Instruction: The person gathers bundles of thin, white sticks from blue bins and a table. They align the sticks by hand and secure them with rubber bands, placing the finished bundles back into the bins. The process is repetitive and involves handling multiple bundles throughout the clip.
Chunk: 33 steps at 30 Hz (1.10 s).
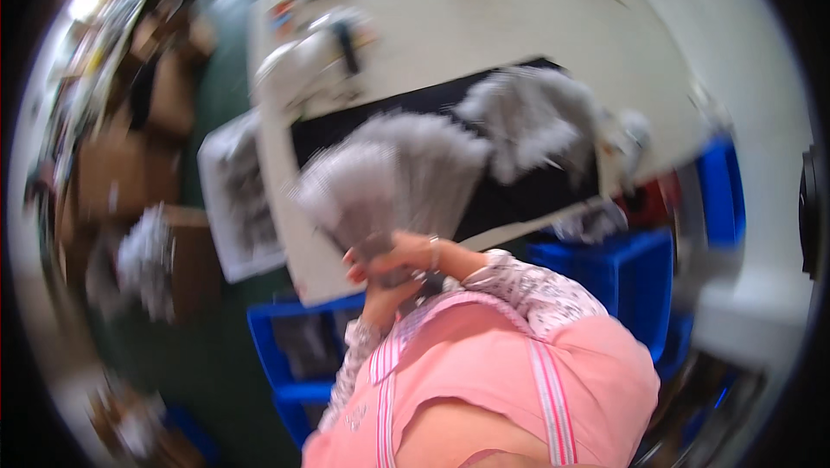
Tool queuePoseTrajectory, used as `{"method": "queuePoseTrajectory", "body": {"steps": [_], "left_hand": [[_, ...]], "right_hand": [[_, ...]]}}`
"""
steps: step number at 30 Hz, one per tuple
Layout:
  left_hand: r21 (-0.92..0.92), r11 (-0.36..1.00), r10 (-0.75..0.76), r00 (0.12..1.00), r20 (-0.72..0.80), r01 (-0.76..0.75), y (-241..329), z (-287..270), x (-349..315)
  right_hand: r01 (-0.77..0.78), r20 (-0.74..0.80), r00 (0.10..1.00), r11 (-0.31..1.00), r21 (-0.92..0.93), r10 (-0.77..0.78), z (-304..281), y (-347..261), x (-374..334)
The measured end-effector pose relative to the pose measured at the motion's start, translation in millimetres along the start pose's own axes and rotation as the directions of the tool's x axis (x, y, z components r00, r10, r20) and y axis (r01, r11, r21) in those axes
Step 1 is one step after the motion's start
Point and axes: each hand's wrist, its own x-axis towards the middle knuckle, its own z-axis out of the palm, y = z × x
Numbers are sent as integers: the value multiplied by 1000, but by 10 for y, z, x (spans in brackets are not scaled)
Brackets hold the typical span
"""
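Note:
Both of my hands are gathered round the narrow end of a fanned-out bundle of thin, whitish-grey strips or sleeves (pixel 389 174). Motion blur hides their exact kind. My right hand (pixel 406 253), with a bracelet at its wrist, closes over the grey gathered end. Just below it my left hand (pixel 386 299) is closed round the lower part of the same bundle. The wide end of the fan spreads away from me over a black mat (pixel 501 208) on the table. A second heap of similar whitish-grey pieces (pixel 532 122) lies on the mat's far right part, apart from my hands.
The white table (pixel 562 14) carries a blurred white bundle (pixel 303 70) at its left. A white tray (pixel 246 208) with grey contents stands left of the table. Blue bins (pixel 605 282) flank me, another blue bin (pixel 268 351) being at left. Cardboard boxes (pixel 121 174) line the left.

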Motion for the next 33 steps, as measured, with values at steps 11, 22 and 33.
{"method": "queuePoseTrajectory", "body": {"steps": [11,22,33], "left_hand": [[570,816,-156,916,371,-92,-362,662,726],[507,833,-51,882,469,-222,-554,2789,1360],[681,731,-454,724,519,-30,-1845,5791,2088]], "right_hand": [[461,-541,801,840,287,-255,-463,25,-882],[906,-932,46,409,-113,-360,-1687,-705,-3201],[571,-845,-521,784,-241,120,-4384,-363,-6404]]}}
